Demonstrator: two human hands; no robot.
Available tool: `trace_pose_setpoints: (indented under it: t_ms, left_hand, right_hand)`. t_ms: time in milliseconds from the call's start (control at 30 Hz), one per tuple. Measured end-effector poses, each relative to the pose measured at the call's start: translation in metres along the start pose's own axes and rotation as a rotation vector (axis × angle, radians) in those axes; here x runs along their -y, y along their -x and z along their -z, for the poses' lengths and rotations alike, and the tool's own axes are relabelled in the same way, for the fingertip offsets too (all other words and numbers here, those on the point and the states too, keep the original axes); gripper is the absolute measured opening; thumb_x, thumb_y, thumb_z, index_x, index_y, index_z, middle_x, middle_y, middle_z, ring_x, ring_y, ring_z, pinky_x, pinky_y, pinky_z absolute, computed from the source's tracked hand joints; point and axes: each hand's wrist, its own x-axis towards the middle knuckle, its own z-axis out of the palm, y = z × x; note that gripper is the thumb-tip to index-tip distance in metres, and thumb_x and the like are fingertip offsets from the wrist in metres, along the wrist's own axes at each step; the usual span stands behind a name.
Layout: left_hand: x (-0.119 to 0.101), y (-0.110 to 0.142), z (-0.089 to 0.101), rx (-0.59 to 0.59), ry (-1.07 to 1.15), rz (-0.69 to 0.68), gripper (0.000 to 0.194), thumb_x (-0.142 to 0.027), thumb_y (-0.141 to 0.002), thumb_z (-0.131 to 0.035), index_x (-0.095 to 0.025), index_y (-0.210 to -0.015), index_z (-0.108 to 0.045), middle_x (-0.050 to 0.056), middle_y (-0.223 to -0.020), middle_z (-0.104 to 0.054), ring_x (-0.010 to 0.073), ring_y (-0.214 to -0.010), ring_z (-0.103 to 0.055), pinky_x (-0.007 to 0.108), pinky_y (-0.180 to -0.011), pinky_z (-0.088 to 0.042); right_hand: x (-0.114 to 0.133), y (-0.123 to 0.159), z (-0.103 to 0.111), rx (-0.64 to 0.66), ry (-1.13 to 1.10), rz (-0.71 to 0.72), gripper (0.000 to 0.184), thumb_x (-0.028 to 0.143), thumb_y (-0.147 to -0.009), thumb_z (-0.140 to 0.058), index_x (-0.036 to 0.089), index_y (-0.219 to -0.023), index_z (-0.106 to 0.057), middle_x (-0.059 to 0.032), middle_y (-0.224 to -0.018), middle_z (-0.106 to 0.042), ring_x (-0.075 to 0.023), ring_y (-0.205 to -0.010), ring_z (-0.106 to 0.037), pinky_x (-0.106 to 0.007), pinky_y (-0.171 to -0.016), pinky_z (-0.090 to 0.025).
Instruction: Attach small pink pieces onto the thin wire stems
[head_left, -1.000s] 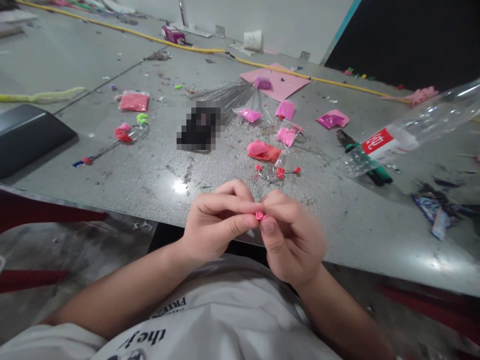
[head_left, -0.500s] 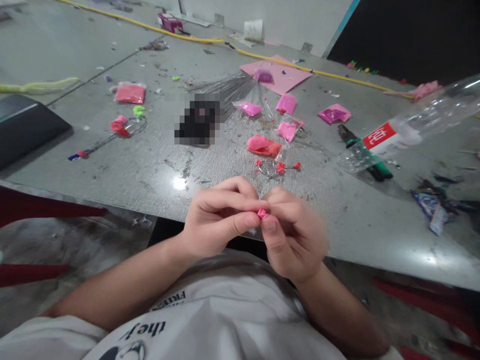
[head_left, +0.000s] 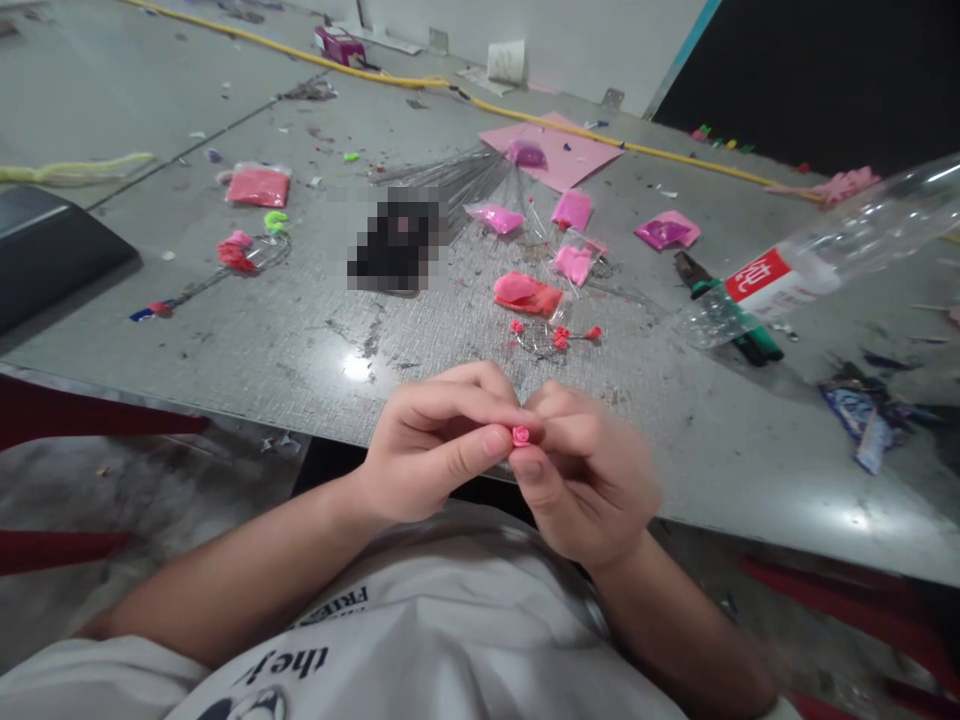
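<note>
Low in the middle of the frame, the left hand [head_left: 431, 455] and right hand [head_left: 581, 475] meet fingertip to fingertip, both pinching a tiny pink rose-shaped clay bud [head_left: 520, 435] over the near edge of the grey scuffed surface [head_left: 300, 330].

A tiny pink rolled clay rose [head_left: 520, 435] sits between the left hand [head_left: 431, 445] and the right hand [head_left: 585, 475] at the near edge of the grey scuffed metal table [head_left: 300, 330], with a clear plastic bottle [head_left: 817, 260] lying far right and a small red clay packet [head_left: 527, 294] behind the hands.
</note>
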Motion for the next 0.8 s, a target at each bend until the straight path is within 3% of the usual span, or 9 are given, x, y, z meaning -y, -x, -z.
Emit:
trace_pose_setpoints:
  t_ms: [233, 500, 700, 800]
  left_hand:
    - [-0.003, 0.002, -0.001, 0.008, -0.017, 0.044, 0.024, -0.031, -0.1, -0.064, -0.029, -0.114, -0.083, 0.007, -0.086, -0.063, 0.0165, -0.078, -0.06, 0.032, -0.07, -0.05]
    - [-0.004, -0.001, 0.001, 0.118, 0.067, 0.057, 0.026, -0.026, -0.099, -0.064, -0.027, -0.117, -0.082, 0.006, -0.083, -0.062, 0.017, -0.077, -0.061, 0.034, -0.071, -0.05]
    - [-0.003, -0.002, -0.002, 0.006, 0.066, 0.112, 0.019, -0.024, -0.098, -0.068, -0.028, -0.107, -0.084, 0.004, -0.077, -0.061, 0.0136, -0.071, -0.058, 0.029, -0.066, -0.049]
    - [-0.013, -0.008, 0.001, -0.026, -0.056, 0.118, 0.016, -0.025, -0.098, -0.069, -0.025, -0.104, -0.084, 0.003, -0.077, -0.062, 0.0116, -0.068, -0.057, 0.025, -0.062, -0.048]
  right_hand:
    - [0.0, -0.001, 0.0, 0.013, 0.004, 0.008, 0.003, 0.02, -0.095, -0.067, 0.021, -0.093, -0.066, -0.0001, -0.074, -0.066, -0.0142, -0.064, -0.061, -0.03, -0.056, -0.053]
    - [-0.004, 0.002, 0.002, 0.009, -0.075, -0.022, 0.011, 0.025, -0.093, -0.075, 0.022, -0.088, -0.066, 0.0036, -0.068, -0.063, -0.0125, -0.06, -0.059, -0.029, -0.057, -0.051]
    - [-0.006, 0.001, 0.001, -0.003, -0.034, -0.049, 0.017, 0.034, -0.092, -0.078, 0.023, -0.087, -0.067, 0.0039, -0.069, -0.064, -0.0119, -0.06, -0.058, -0.028, -0.056, -0.049]
    - [-0.003, -0.003, 0.005, 0.012, 0.008, -0.041, 0.018, 0.036, -0.093, -0.077, 0.022, -0.087, -0.066, 0.003, -0.07, -0.065, -0.0122, -0.061, -0.059, -0.028, -0.056, -0.049]
